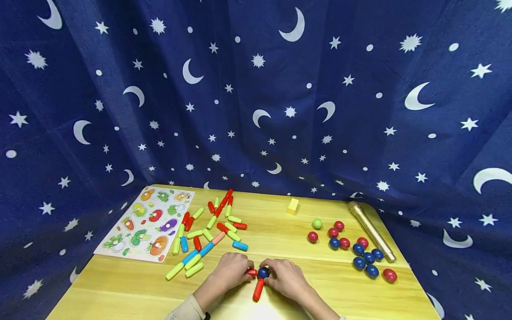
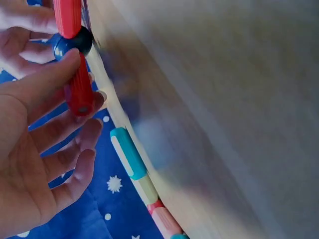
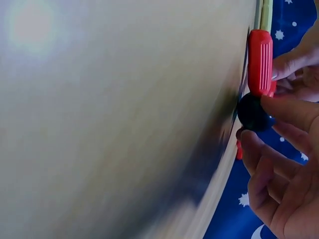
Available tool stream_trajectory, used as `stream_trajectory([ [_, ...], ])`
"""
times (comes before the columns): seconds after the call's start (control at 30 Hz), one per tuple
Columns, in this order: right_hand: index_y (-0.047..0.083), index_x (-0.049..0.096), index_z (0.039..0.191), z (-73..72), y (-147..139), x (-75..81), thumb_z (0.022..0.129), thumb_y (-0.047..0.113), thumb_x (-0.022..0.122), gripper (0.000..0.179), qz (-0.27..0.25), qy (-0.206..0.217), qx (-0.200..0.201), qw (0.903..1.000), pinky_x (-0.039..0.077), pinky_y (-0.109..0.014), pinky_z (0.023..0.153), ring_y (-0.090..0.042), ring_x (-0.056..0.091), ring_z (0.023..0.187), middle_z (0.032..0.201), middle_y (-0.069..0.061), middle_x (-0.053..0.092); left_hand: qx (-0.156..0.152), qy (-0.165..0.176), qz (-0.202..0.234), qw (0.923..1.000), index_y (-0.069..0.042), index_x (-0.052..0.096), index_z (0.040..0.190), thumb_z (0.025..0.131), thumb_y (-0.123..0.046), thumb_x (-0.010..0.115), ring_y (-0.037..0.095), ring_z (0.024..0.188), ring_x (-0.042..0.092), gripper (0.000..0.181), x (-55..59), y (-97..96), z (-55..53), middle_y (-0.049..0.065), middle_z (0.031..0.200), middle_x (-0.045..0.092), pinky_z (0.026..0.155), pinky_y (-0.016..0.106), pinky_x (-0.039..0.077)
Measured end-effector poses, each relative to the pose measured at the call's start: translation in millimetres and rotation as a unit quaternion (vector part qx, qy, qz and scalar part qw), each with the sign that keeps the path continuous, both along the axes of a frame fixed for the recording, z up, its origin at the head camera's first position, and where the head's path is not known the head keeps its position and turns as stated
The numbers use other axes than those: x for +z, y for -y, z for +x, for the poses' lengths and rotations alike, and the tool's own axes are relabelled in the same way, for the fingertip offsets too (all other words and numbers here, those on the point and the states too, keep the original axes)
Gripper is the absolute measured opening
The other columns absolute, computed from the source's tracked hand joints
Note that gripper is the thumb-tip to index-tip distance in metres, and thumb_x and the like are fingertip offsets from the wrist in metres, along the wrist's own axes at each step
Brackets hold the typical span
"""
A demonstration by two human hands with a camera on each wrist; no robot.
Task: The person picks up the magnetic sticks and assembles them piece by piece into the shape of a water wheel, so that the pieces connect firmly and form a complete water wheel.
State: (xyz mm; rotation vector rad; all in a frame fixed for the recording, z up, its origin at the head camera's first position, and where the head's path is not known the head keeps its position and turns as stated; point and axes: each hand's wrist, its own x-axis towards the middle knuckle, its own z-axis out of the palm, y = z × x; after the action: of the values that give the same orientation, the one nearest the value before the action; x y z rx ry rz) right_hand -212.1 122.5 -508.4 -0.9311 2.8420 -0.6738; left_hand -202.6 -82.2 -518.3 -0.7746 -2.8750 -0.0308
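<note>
Near the table's front edge, my left hand (image 1: 233, 270) pinches a short red rod (image 2: 79, 94) between thumb and fingers. Its inner end meets a dark blue ball (image 1: 263, 272). My right hand (image 1: 286, 278) holds that ball by thumb and fingertips from the right side. A second red rod (image 1: 258, 290) sticks out of the ball toward me; in the right wrist view this ridged rod (image 3: 260, 62) stands against the ball. Fingers hide part of the ball and of the left rod, so how deep that rod's joint sits cannot be told.
Several red, green, blue and pink rods (image 1: 206, 249) lie left of centre, some joined in lines. A sheet with vegetable pictures (image 1: 136, 224) lies far left. Red and blue balls (image 1: 369, 257), one green ball (image 1: 317, 223), a yellow block (image 1: 293, 206) and a gold tube (image 1: 372, 231) are rightward.
</note>
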Motion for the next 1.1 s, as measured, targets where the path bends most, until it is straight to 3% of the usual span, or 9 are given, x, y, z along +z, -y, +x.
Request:
stream_trajectory([
  [0.17, 0.026, 0.070, 0.106, 2.1, 6.6, -1.9, 0.083, 0.032, 0.075, 0.025, -0.019, 0.011, -0.014, 0.9997, 0.035, -0.022, 0.052, 0.000, 0.049, 0.064, 0.084, 0.010, 0.068, -0.007, 0.004, -0.004, 1.0000, -0.029, 0.067, 0.075, 0.076, -0.045, 0.079, 0.002, 0.057, 0.049, 0.020, -1.1, 1.4, 0.7, -0.015, 0.063, 0.053, 0.052, 0.026, 0.038],
  [0.3, 0.027, 0.071, 0.100, 2.3, 5.3, -1.5, 0.082, 0.040, 0.076, 0.023, -0.027, 0.011, -0.026, 0.9992, 0.036, -0.022, 0.054, -0.001, 0.055, 0.068, 0.082, 0.012, 0.068, -0.018, 0.055, 0.031, 0.9978, -0.027, 0.069, 0.079, 0.076, -0.049, 0.076, 0.001, 0.057, 0.045, 0.024, -0.2, 6.5, 1.3, -0.016, 0.064, 0.053, 0.052, 0.023, 0.036],
  [0.43, 0.024, 0.069, 0.102, 6.3, -0.2, -3.3, 0.079, 0.039, 0.078, 0.029, -0.021, 0.017, -0.036, 0.9990, 0.040, -0.024, 0.055, -0.009, 0.064, 0.073, 0.085, 0.009, 0.072, 0.000, 0.069, 0.074, 0.9949, -0.022, 0.075, 0.087, 0.079, -0.037, 0.077, 0.005, 0.066, 0.060, 0.017, 3.9, 34.2, -5.8, -0.012, 0.077, 0.068, 0.055, 0.023, 0.046],
  [0.5, 0.022, 0.068, 0.102, 9.5, -4.3, -4.7, 0.078, 0.039, 0.079, 0.031, -0.014, 0.019, -0.050, 0.9985, 0.042, -0.026, 0.057, -0.014, 0.068, 0.079, 0.088, 0.008, 0.074, 0.031, 0.044, 0.076, 0.9957, -0.021, 0.076, 0.088, 0.080, -0.021, 0.079, 0.010, 0.069, 0.065, 0.009, 7.2, 55.7, -14.7, -0.008, 0.081, 0.071, 0.055, 0.025, 0.050],
  [0.6, 0.023, 0.067, 0.097, 11.6, -8.6, -6.1, 0.076, 0.040, 0.080, 0.029, -0.008, 0.016, -0.072, 0.9972, 0.042, -0.027, 0.055, -0.015, 0.068, 0.076, 0.087, 0.008, 0.074, 0.090, 0.006, 0.067, 0.9937, -0.020, 0.076, 0.086, 0.078, -0.002, 0.076, 0.017, 0.069, 0.064, 0.020, 10.8, 88.6, -31.6, -0.002, 0.080, 0.067, 0.053, 0.030, 0.050],
  [0.67, 0.023, 0.067, 0.093, 10.5, -9.2, -6.0, 0.076, 0.040, 0.080, 0.027, -0.010, 0.013, -0.076, 0.9970, 0.041, -0.027, 0.054, -0.011, 0.065, 0.071, 0.082, 0.010, 0.073, 0.116, 0.006, 0.060, 0.9915, -0.020, 0.076, 0.085, 0.079, 0.004, 0.073, 0.019, 0.069, 0.061, 0.026, 10.0, 107.3, -40.9, -0.001, 0.080, 0.062, 0.054, 0.032, 0.050],
  [0.77, 0.025, 0.068, 0.093, 7.2, -7.6, -4.5, 0.077, 0.040, 0.079, 0.024, -0.013, 0.014, -0.071, 0.9973, 0.038, -0.025, 0.052, -0.004, 0.058, 0.065, 0.076, 0.012, 0.069, 0.108, 0.024, 0.049, 0.9926, -0.022, 0.075, 0.083, 0.081, 0.006, 0.070, 0.019, 0.072, 0.059, 0.028, 4.9, 127.3, -49.6, 0.000, 0.081, 0.059, 0.057, 0.034, 0.050],
  [0.93, 0.025, 0.068, 0.095, 2.8, -3.8, -1.9, 0.079, 0.039, 0.078, 0.024, -0.006, 0.022, -0.060, 0.9980, 0.036, -0.023, 0.051, 0.001, 0.049, 0.059, 0.070, 0.015, 0.062, 0.074, 0.038, 0.038, 0.9958, -0.023, 0.072, 0.079, 0.078, 0.002, 0.074, 0.015, 0.070, 0.054, 0.025, -6.1, 142.3, -53.5, -0.002, 0.079, 0.056, 0.058, 0.031, 0.048],
  [1.1, 0.025, 0.069, 0.096, -1.3, 0.3, -0.9, 0.080, 0.039, 0.078, 0.023, -0.006, 0.016, -0.051, 0.9986, 0.035, -0.022, 0.051, 0.002, 0.047, 0.059, 0.070, 0.015, 0.061, 0.106, 0.053, 0.046, 0.9918, -0.019, 0.069, 0.083, 0.077, -0.011, 0.080, 0.010, 0.064, 0.048, 0.015, -7.7, 145.8, -52.3, -0.005, 0.075, 0.056, 0.055, 0.027, 0.043],
])
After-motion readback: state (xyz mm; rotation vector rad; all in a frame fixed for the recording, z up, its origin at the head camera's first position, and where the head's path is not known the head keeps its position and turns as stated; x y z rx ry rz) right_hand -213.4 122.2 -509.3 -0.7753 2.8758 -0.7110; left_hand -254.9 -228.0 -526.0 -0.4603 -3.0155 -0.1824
